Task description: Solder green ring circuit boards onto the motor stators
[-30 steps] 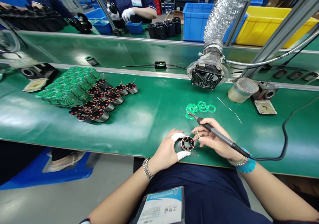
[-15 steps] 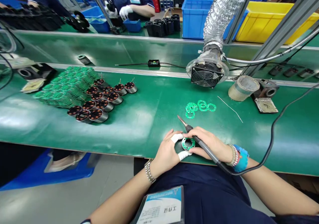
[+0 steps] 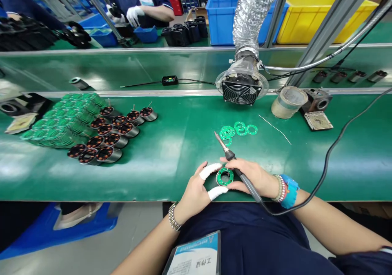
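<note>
My left hand [image 3: 195, 190], with white covers on thumb and forefinger, curves around a round motor stator near the bench's front edge. On top of the stator lies a green ring-shaped circuit board [image 3: 230, 178]. From the other side, the thumb and fingertips of my right hand [image 3: 256, 176] touch the same piece. That hand also holds a soldering iron [image 3: 230, 155], whose tip points away from me above the bench. Beyond the tip lie several loose green ring boards [image 3: 227, 132]. A thin solder wire [image 3: 275, 129] is to their right.
Several copper-wound stators [image 3: 109, 154] stand at left beside stacked green boards [image 3: 67, 116]. A fume fan [image 3: 240, 92] hangs at the back. Right of it are a round pot [image 3: 289, 102] and an iron stand [image 3: 320, 102] with a sponge tray [image 3: 318, 121]. A co-worker's gloved hand [image 3: 134, 15] is behind.
The view has turned, so the bench items appear farther left. Both hands stay around the stator, and the iron remains in my right hand, its tip still raised.
</note>
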A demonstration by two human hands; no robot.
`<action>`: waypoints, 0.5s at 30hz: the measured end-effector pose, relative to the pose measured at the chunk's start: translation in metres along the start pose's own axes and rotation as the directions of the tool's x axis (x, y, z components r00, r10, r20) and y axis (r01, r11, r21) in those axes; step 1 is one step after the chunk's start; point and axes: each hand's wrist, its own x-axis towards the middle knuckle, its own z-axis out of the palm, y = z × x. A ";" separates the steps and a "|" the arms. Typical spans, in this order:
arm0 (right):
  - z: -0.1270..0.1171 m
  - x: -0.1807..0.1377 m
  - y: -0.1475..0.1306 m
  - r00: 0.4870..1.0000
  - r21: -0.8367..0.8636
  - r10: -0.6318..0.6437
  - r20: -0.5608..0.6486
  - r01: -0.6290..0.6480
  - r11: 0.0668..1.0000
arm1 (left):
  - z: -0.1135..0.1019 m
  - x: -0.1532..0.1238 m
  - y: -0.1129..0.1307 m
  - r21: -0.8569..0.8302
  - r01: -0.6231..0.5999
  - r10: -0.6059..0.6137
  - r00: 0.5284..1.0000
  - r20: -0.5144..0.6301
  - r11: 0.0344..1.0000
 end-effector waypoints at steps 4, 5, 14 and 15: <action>0.001 -0.004 0.001 1.000 -0.030 0.011 -0.011 -0.012 0.999 | -0.002 0.001 -0.002 0.034 -0.029 0.028 1.000 0.013 0.999; 0.001 -0.005 0.001 1.000 -0.028 0.005 -0.016 -0.006 1.000 | -0.003 0.001 -0.002 0.031 -0.027 0.027 1.000 0.012 0.999; 0.002 -0.013 -0.004 0.960 0.170 0.256 -0.115 -0.234 0.957 | -0.008 -0.001 -0.003 0.033 0.003 -0.005 0.998 0.060 0.999; 0.004 -0.012 -0.005 0.953 0.207 0.280 -0.113 -0.253 0.945 | -0.008 -0.001 -0.004 0.033 0.002 -0.004 0.998 0.063 0.999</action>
